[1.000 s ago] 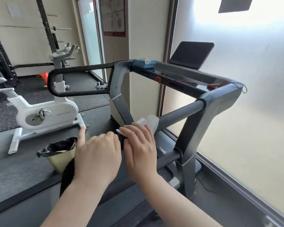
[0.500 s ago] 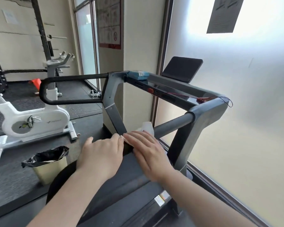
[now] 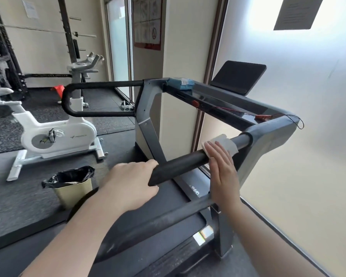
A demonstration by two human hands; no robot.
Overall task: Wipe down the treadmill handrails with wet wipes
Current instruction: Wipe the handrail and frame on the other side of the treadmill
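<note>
The treadmill's right handrail (image 3: 180,162) is a black padded bar running from near me up to the grey console frame. A white wet wipe (image 3: 225,143) is draped over its far part. My right hand (image 3: 223,172) lies flat against the rail's side, fingers straight, fingertips pressing on the wipe. My left hand (image 3: 130,182) grips the rail's near end. The left handrail (image 3: 100,84) is a black loop on the far side. A blue wet wipe pack (image 3: 181,83) sits on the console's left corner.
A gold bin with a black liner (image 3: 72,184) stands on the floor to the left. A white exercise bike (image 3: 54,134) is behind it. A frosted glass wall (image 3: 308,156) runs close along the right. A tablet (image 3: 238,76) stands on the console, with a red safety cord (image 3: 264,116).
My right hand has slid the wipe up the right handrail toward the console, away from my left hand. The left hand stays at the rail's near end. The camera has moved closer.
</note>
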